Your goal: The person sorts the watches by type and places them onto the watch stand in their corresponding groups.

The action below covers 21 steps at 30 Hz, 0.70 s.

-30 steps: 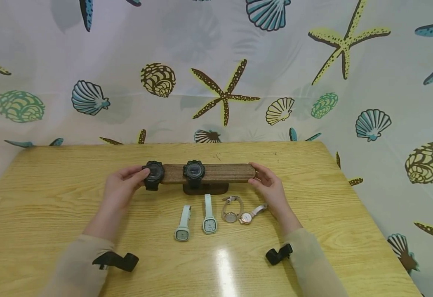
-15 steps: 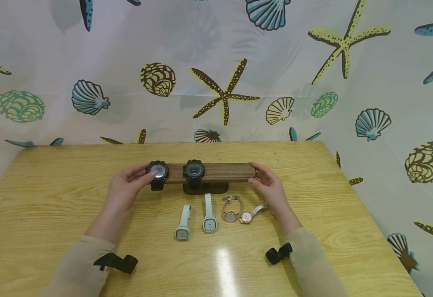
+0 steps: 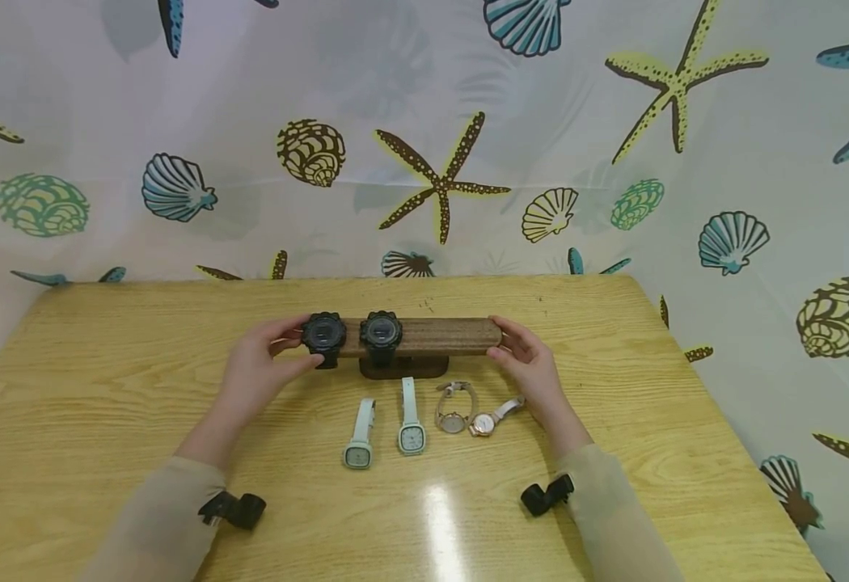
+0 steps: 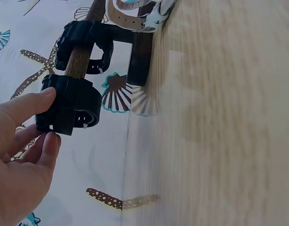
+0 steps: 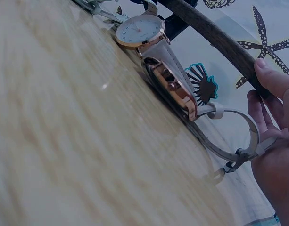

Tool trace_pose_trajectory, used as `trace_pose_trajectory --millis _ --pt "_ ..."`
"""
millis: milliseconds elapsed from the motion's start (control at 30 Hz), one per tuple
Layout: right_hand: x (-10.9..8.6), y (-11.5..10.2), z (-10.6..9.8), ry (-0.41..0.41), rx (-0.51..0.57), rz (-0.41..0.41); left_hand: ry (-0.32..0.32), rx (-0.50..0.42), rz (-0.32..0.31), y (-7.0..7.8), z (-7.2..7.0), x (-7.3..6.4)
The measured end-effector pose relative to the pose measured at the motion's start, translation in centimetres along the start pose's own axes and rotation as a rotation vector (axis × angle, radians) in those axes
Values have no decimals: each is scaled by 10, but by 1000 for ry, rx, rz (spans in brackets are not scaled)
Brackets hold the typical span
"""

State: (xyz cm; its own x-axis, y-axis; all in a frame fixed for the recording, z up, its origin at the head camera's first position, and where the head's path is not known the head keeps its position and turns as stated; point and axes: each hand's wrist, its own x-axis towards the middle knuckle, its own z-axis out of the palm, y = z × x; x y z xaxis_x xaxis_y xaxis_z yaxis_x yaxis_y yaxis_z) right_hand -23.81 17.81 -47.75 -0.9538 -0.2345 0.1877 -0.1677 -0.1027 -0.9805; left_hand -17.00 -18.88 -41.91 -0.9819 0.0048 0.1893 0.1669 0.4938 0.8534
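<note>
A black digital wristwatch (image 3: 324, 332) is looped around the left part of a dark wooden watch stand's bar (image 3: 449, 336). My left hand (image 3: 255, 368) pinches this watch between thumb and fingers; the left wrist view shows the thumb (image 4: 46, 96) on its case and fingertips by its lower edge. Just right of it, a second black digital wristwatch (image 3: 381, 330) hangs on the bar, apart from both hands. The right hand (image 3: 534, 372) grips the bar's right end, with thumb in front and fingers behind, also visible in the right wrist view (image 5: 276, 108).
Before the stand's base (image 3: 404, 369) lie two pale green square watches (image 3: 357, 456) (image 3: 411, 438), a round watch with its strap buckled (image 3: 453, 422) and a rose-gold one (image 3: 483, 424) close to the right hand. A shell-print cloth (image 3: 250, 202) hangs behind the wooden table (image 3: 141, 364).
My left hand has slid the left black watch rightward along the bar, closer to the second black watch. Its thumb has shifted from the watch face to the lower edge. The right hand stays put.
</note>
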Motion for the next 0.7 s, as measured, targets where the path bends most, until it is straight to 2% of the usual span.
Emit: trace_pose_trajectory --millis 133,333,700 --pt "0 -1 1 2 5 4 2 52 42 2 2 4" --pt "1 -2 1 0 8 7 1 119 72 1 6 9" --pt "-1 -3 1 2 6 6 -2 179 67 3 11 11"
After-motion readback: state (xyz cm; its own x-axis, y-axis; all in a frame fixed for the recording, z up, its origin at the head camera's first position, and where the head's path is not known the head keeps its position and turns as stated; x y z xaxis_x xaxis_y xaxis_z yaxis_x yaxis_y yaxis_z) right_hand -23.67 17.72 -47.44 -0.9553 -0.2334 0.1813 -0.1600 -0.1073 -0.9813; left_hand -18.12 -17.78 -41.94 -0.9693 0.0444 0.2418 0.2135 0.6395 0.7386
